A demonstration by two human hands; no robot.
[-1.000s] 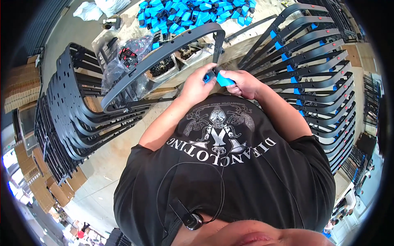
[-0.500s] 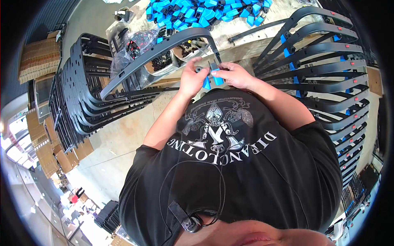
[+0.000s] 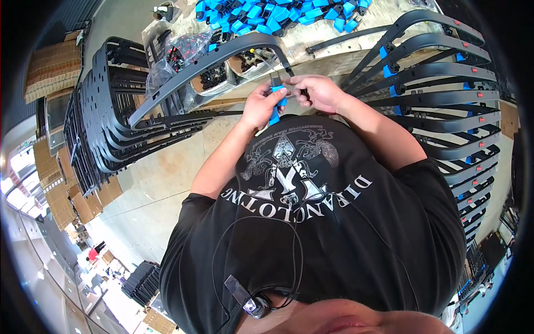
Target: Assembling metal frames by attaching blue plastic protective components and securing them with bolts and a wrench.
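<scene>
Black short-sleeved T-shirt, white lettering, ornate emblem; thin black cable, small dark device; hands bare.

I have both arms bent forward, bringing the hands just beside each other ahead of my body. My left forearm slants up and inward; the left hand is closed in a grip, its thumb pressing across the front toward the right. My right forearm slopes up and leftward; the right hand shows its back, fingers curled. From my end I cannot tell whether those grip.
</scene>
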